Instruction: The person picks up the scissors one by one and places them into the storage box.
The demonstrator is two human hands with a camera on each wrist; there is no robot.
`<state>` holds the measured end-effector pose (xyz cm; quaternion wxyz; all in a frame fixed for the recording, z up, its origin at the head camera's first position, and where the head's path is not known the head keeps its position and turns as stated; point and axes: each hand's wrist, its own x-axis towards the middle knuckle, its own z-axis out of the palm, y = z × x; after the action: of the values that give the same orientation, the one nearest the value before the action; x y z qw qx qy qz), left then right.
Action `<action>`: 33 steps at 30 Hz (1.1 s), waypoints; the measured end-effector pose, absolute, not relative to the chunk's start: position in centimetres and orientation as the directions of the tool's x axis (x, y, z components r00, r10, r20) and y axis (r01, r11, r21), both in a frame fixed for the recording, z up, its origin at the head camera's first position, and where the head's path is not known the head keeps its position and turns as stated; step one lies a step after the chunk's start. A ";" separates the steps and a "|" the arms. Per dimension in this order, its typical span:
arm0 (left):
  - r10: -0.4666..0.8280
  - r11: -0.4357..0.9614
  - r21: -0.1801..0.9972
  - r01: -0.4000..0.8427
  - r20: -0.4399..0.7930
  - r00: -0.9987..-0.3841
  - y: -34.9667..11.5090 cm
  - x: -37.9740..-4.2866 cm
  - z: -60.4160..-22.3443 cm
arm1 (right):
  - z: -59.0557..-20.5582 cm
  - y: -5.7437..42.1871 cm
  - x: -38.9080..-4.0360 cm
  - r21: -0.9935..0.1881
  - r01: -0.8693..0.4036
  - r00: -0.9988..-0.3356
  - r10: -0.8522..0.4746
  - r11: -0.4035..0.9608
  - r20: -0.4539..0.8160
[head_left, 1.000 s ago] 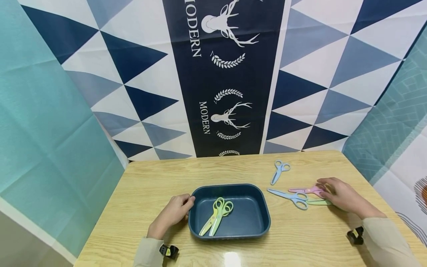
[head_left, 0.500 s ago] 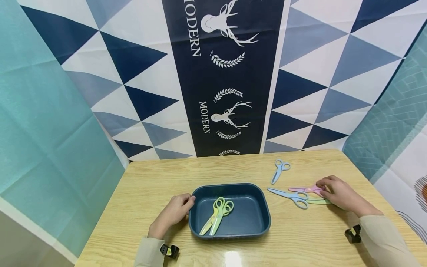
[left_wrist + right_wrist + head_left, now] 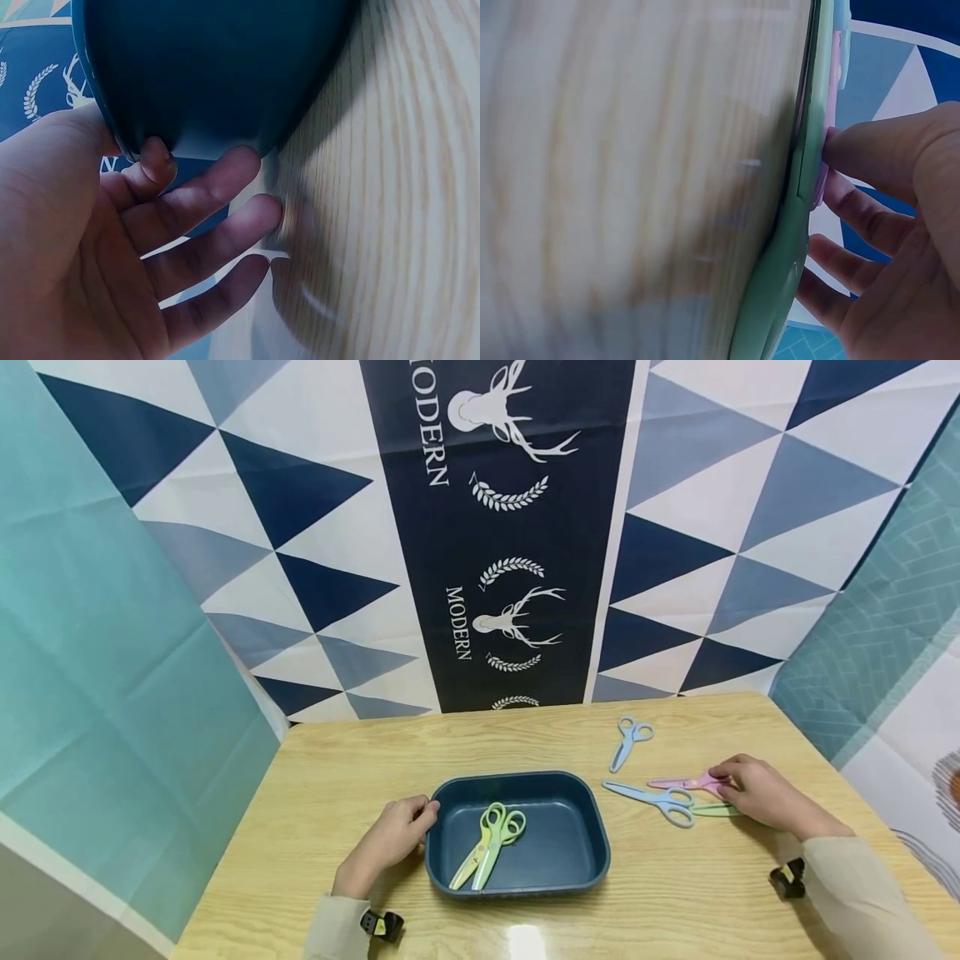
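Observation:
My left hand [image 3: 396,837] pinches the left rim of a dark blue plastic tray [image 3: 577,887]; in the left wrist view the thumb goes over the rim and the index fingertip [image 3: 156,159] touches the outer wall. Yellow scissors [image 3: 467,866] and light green scissors [image 3: 491,852] lie crossed inside the tray. Over at the right, my right hand [image 3: 763,793] has thumb and index finger on the handle of pink scissors [image 3: 675,783]. Beneath that hand lie green scissors [image 3: 716,810], their handles hidden from the head view; the right wrist view shows them close up [image 3: 780,262].
Blue scissors [image 3: 652,797] lie just left of the pink and green pair, overlapping them in the head view. Smaller blue scissors [image 3: 626,743] lie farther back on the wooden table [image 3: 360,752]. A patterned cloth wall [image 3: 517,527] rises behind the table.
The right hand and sleeve have shifted slightly left, with the fingers drawn closer on the pink scissors' handle. The left hand stays on the tray's rim.

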<state>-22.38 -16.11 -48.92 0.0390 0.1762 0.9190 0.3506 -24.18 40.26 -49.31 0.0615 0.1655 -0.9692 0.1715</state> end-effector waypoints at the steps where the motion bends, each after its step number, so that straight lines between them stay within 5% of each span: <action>1: 0.346 0.694 0.660 0.289 0.046 -0.937 -16.2 -22.3 -48.9 | -49.3 40.2 -24.3 -0.314 -0.340 -0.939 -0.300 0.887 0.171; 33: 0.341 0.696 0.662 0.279 0.038 -0.939 -16.1 -22.2 -48.9 | -48.8 41.1 -24.4 -0.258 -0.360 -0.928 -0.317 0.896 0.194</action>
<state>-22.19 -16.14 -48.91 0.0437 0.1684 0.9198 0.3516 -24.37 41.13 -48.75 0.0736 0.1744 -0.9710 0.1463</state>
